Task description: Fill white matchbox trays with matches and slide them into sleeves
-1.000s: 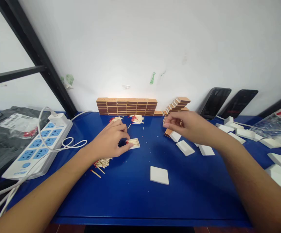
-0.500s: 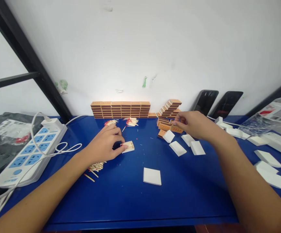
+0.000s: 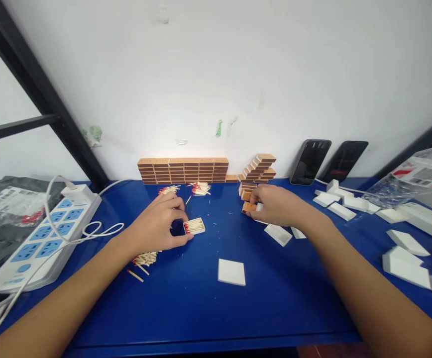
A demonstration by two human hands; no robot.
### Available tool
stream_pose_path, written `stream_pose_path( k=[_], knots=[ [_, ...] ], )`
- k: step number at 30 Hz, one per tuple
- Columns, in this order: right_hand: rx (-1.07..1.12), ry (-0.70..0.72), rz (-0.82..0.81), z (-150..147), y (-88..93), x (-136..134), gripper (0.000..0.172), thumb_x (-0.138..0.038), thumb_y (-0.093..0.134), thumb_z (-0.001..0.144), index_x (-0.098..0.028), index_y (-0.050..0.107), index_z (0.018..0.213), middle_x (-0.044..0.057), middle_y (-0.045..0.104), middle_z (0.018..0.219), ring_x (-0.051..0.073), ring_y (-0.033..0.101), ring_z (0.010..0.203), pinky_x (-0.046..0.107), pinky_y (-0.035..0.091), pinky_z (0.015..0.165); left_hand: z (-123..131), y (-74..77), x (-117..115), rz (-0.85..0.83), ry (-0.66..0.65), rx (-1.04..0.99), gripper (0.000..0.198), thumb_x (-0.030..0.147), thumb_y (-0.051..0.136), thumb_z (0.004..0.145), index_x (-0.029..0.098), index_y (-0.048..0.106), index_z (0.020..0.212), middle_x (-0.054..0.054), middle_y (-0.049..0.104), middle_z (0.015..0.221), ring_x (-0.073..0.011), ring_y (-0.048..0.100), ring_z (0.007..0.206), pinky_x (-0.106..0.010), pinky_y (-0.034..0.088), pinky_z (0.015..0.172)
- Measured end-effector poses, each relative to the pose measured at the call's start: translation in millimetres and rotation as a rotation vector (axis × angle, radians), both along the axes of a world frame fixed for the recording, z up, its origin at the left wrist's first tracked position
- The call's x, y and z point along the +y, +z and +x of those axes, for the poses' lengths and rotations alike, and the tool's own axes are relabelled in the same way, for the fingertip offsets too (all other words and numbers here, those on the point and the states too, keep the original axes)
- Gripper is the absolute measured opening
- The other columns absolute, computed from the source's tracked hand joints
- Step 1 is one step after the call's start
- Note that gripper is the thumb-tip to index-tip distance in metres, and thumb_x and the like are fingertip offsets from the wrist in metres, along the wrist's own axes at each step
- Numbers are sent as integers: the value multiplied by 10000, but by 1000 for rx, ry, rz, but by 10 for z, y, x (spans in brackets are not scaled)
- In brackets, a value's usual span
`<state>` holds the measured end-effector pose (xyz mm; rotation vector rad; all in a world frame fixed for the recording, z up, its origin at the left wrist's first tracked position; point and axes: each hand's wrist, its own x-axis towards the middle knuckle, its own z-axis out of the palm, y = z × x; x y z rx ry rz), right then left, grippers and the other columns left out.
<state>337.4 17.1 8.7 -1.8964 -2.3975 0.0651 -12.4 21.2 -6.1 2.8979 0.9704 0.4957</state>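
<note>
My left hand [image 3: 163, 221] curves around the left end of a small white matchbox tray [image 3: 203, 227] filled with red-tipped matches. Its index finger is at the far edge and its thumb at the near edge. My right hand [image 3: 271, 205] has its thumb and fingertips on the right end of an orange matchbox sleeve [image 3: 248, 207], beside other stacked sleeves [image 3: 246, 189]. White trays, one of them a tipped white tray [image 3: 278, 235], lie under and beside this hand, partly hidden. A loose pile of matches [image 3: 147, 258] shows below my left wrist.
A wall of stacked matchboxes [image 3: 182, 170] and a stepped stack [image 3: 259, 168] stand at the back. Two match heaps lie before the wall. A white flat piece [image 3: 231, 272] lies in front. A power strip [image 3: 44, 238], phones [image 3: 310, 161] and white pieces [image 3: 406, 266] flank the blue table.
My right hand has moved left and slightly nearer, from one orange sleeve to another. My left thumb has slid off the matches to the tray's near edge. The view has shifted slightly.
</note>
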Motion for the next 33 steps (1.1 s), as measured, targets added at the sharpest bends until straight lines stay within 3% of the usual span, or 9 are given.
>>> stream_pose_path(
  k=[7,12,15,18,23,33],
  knots=[
    [59,36,-114,117,44,16,255,-405,824,798,-218,724,941,99,738,1004,275,681,882,354,475,704,9,6,0,21,-6,-7,294,498,765,913,215,802,979,-64,682,994,-261,595,1012,-474,507,1000],
    [311,223,-108,109,121,-10,286,-457,809,831,-236,701,976,35,658,924,205,585,807,324,460,703,11,11,-5,40,-11,-15,302,503,757,925,210,806,977,-66,696,1002,-255,605,998,-498,508,1033],
    [402,233,-104,84,127,-22,301,-469,792,841,-233,684,994,29,659,930,194,574,806,316,453,702,14,18,-6,59,-17,-38,297,494,763,924,207,808,986,-72,714,1007,-258,610,997,-503,514,1033],
    [442,213,-108,-13,121,-63,275,-415,778,841,-231,683,1021,32,700,947,199,617,829,314,462,717,27,25,-11,58,-17,-73,281,465,763,933,199,798,1019,-75,733,1004,-257,627,996,-483,528,1011],
    [401,305,-44,-304,80,-189,240,-339,788,856,-235,723,1062,33,731,953,207,651,848,325,469,749,52,19,-30,62,46,-88,287,460,753,945,201,812,1053,-70,690,889,-244,642,899,-399,547,820],
    [462,390,65,-476,-93,-195,329,-339,842,902,-207,746,1188,60,764,1019,207,685,866,340,524,794,34,-21,-18,31,28,-113,316,446,794,930,188,827,1111,-98,740,1038,-246,718,933,-405,588,835]
  ],
)
